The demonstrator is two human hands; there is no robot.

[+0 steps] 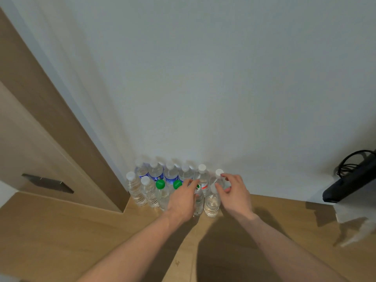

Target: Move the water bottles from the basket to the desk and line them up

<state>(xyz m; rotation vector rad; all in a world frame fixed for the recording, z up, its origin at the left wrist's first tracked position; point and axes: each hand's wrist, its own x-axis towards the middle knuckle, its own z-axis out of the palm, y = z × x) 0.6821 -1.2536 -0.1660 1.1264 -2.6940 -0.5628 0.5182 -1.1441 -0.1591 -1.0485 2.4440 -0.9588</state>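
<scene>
Several clear water bottles stand in two rows on the wooden desk (81,237) against the white wall. The back row has white caps and blue labels (155,174). In the front row are two ribbed bottles (135,189) at the left and two green-capped bottles (160,188). My left hand (183,198) grips a clear bottle (199,202) in the front row. My right hand (234,192) has its fingers curled around a white-capped bottle (219,176) at the right end, just behind another ribbed bottle (212,203). The basket is out of view.
A brown wooden panel (50,127) with a dark recessed handle (47,183) rises at the left. At the right edge a dark device with black cables (354,180) leans on the wall, with white crumpled material (358,222) below it.
</scene>
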